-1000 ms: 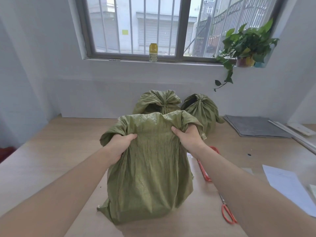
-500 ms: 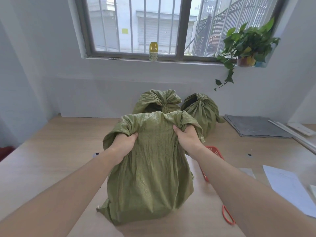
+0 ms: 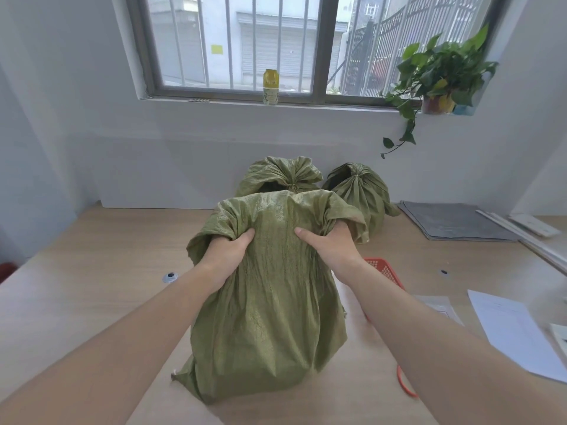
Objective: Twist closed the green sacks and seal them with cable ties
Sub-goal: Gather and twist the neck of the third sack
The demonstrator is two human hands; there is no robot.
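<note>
My left hand (image 3: 225, 256) and right hand (image 3: 329, 250) clutch the green sack (image 3: 270, 317) neck, fingers curled tight; I should gather evenly before twisting.

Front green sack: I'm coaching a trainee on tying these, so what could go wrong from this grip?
1. The left hand and right hand grip separate bunches of the front sack. The fabric between them lies flat, so a twist may leave the mouth gaping.
2. No cable tie shows in either hand. Freeing one hand to fetch it could let the neck unfurl.
</note>
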